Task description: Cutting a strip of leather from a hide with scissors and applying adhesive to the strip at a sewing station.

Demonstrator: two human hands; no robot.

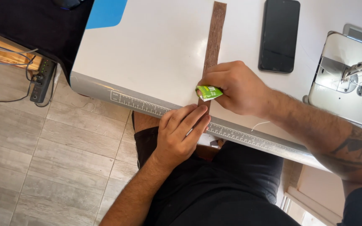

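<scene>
A long brown strip (212, 39) lies lengthwise on the white worktop (156, 50), its near end at the ruler-marked edge. The left hand (181, 132) presses flat fingers there, grasping nothing. The right hand (235, 88) pinches a small green tube (208, 92) over the strip, just above the left fingertips.

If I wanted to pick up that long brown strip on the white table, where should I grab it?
Probably the far end of the brown strip. It lies flat and bare there on the white table, while the near end is covered by the right hand holding a small green tube and pressed by the left hand. Come from above and pinch its two long edges, since it is narrow and thin.
</scene>
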